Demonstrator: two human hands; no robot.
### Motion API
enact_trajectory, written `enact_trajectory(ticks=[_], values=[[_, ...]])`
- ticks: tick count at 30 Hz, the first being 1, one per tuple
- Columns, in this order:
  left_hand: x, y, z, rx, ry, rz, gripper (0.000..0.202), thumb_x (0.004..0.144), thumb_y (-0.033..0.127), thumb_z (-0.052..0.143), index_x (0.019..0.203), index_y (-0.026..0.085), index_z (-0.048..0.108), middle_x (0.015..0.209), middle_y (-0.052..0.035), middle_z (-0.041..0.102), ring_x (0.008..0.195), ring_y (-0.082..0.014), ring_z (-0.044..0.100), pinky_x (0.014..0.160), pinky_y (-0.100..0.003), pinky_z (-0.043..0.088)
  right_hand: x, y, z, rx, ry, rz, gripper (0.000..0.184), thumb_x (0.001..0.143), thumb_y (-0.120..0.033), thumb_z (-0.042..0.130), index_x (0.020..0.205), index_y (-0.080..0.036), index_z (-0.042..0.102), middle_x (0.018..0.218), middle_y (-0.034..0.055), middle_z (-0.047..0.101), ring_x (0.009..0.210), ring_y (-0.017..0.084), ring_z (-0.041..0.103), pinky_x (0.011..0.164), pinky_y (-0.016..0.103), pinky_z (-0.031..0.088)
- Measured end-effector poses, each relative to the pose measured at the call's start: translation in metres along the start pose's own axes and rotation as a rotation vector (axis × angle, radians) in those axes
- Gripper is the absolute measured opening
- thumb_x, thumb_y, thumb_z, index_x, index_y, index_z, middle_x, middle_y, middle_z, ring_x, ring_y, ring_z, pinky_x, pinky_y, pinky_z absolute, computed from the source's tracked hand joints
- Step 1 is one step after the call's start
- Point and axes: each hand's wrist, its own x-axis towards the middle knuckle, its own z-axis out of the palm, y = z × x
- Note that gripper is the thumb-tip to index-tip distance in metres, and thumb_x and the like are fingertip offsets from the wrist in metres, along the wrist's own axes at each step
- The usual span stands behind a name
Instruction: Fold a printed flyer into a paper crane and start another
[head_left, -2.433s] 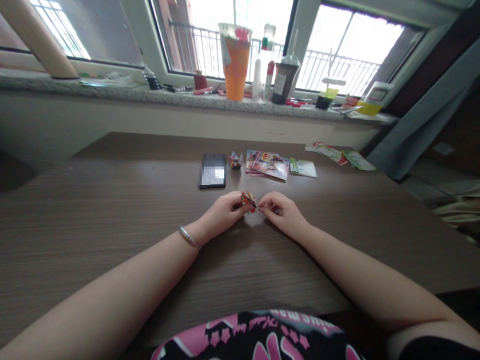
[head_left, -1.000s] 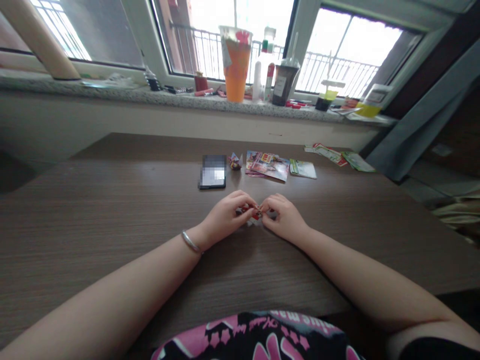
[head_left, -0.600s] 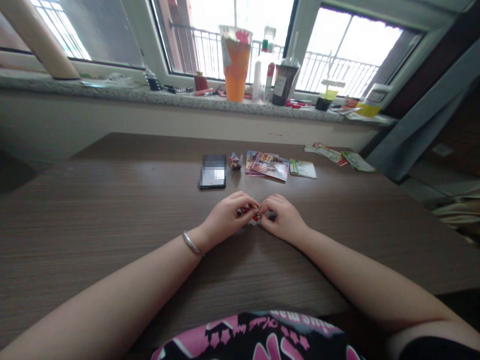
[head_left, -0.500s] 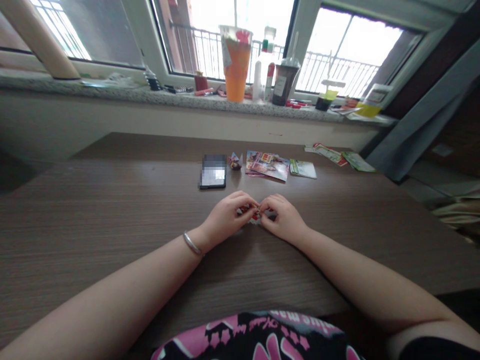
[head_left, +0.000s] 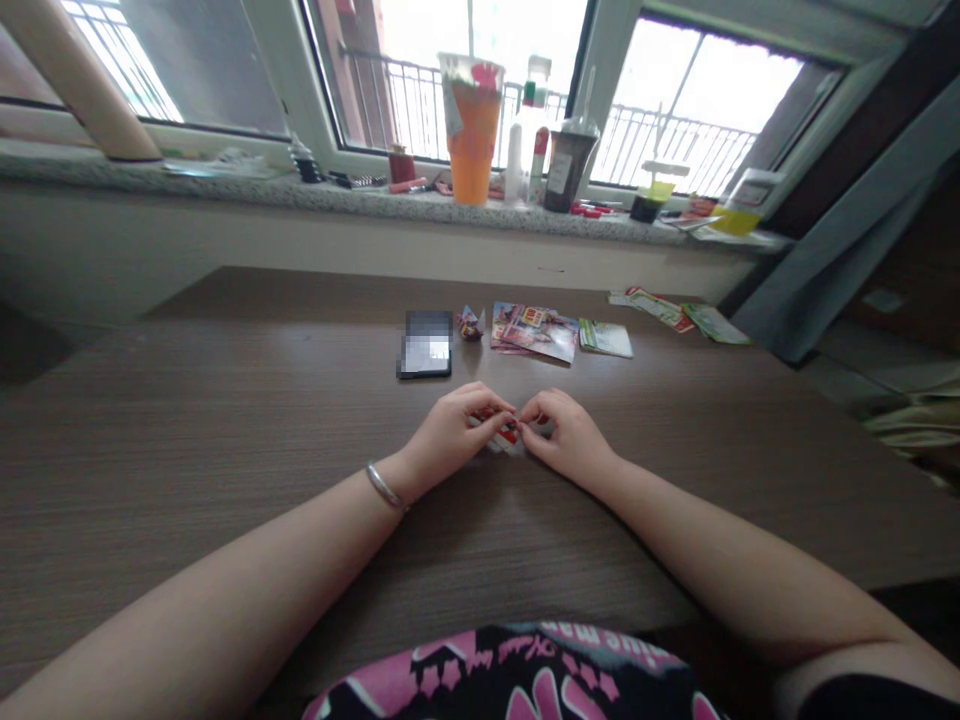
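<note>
Low over the middle of the table, a small red and white piece of printed paper (head_left: 507,437) shows between my hands. My left hand (head_left: 463,425) pinches it between thumb and fingers, which hide much of it. Fingertips of my right hand (head_left: 559,428) are pressed together at the paper's right edge, close against the left fingertips. A folded paper figure (head_left: 471,323) with pointed tips stands beyond my hands. To its right lie overlapping colourful printed sheets (head_left: 536,331).
A phone-like device (head_left: 426,345) with a blurred screen lies left of the paper figure. A pale green and white packet (head_left: 606,338) and further printed papers (head_left: 716,323) lie to the right. Behind the table, the windowsill holds an orange drink cup (head_left: 472,130) and a dark cup (head_left: 570,165).
The fingers have shifted slightly, and more of the red and white paper now shows below my left thumb. My right fingertips have closed up a little. The other things have stayed in place.
</note>
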Motion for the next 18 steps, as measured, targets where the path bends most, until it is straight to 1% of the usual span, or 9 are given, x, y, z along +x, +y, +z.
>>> enact_trajectory(ticks=[5,9,13,18], values=[[-0.0004,0.0013,-0.0005,0.020,0.001,0.003,0.011,0.087,0.025,0.061,0.084,0.017,0.068,0.084,-0.0029,0.063,0.081,-0.0145,0.059,0.074,-0.026,0.045,0.0003,-0.0015,-0.0001,0.045,-0.020,0.051,0.006,0.078,-0.019,0.061,0.076,-0.020,0.056,0.074,0.0003,0.058,0.071,0.015,0.052,0.064,0.026,0.041],[-0.0012,0.0039,0.0000,0.061,-0.013,0.053,0.010,0.086,0.022,0.060,0.085,0.016,0.068,0.082,-0.0031,0.061,0.078,-0.0141,0.057,0.072,-0.025,0.045,0.0007,-0.0028,0.0003,0.077,-0.044,0.087,0.005,0.079,-0.021,0.061,0.077,-0.020,0.056,0.075,0.0002,0.058,0.071,0.015,0.053,0.065,0.027,0.042],[-0.0015,0.0035,0.0010,0.096,-0.006,0.090,0.010,0.087,0.020,0.059,0.085,0.016,0.068,0.083,-0.0039,0.061,0.079,-0.0143,0.057,0.073,-0.026,0.045,0.0007,-0.0022,0.0014,0.108,-0.029,0.103,0.006,0.078,-0.020,0.061,0.082,-0.020,0.056,0.076,0.0000,0.058,0.071,0.014,0.054,0.064,0.026,0.042],[-0.0005,0.0033,0.0006,0.165,0.013,0.148,0.010,0.086,0.022,0.060,0.083,0.018,0.068,0.083,-0.0042,0.063,0.082,-0.0166,0.056,0.077,-0.029,0.044,0.0016,-0.0031,0.0011,0.089,-0.032,0.087,0.004,0.078,-0.019,0.060,0.075,-0.020,0.057,0.071,-0.0001,0.056,0.069,0.014,0.052,0.063,0.026,0.040]])
